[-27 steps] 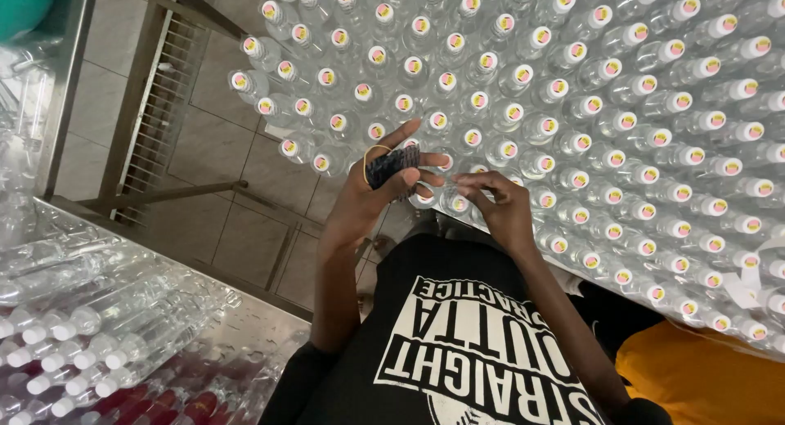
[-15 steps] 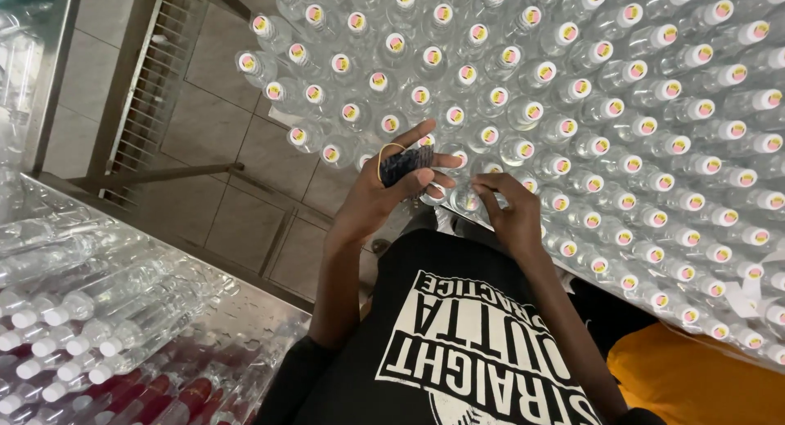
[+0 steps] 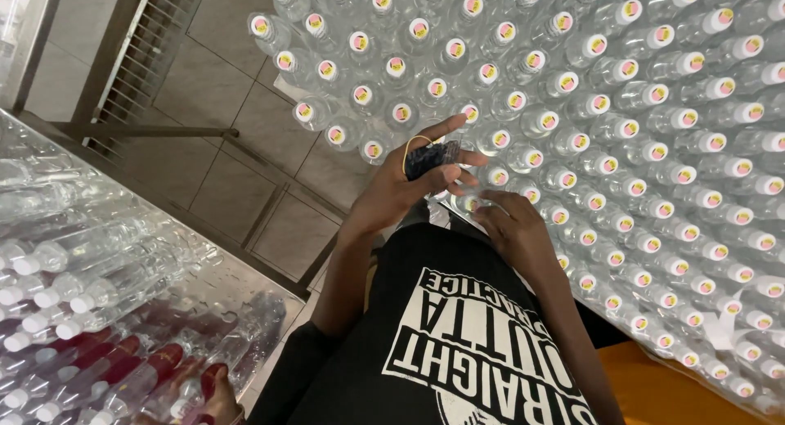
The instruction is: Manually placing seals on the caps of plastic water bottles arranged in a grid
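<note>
The right hand (image 3: 515,229) rests on a clear bottle (image 3: 474,202) at the near edge of the rows, fingers curled over it; how firmly it grips I cannot tell. Just beyond, the left hand (image 3: 401,192) is closed around a dark bundle (image 3: 429,157) with a yellow rubber band (image 3: 409,143). Farther out, upright capped bottles (image 3: 621,98) stand in many rows, above a tiled floor (image 3: 204,81).
</note>
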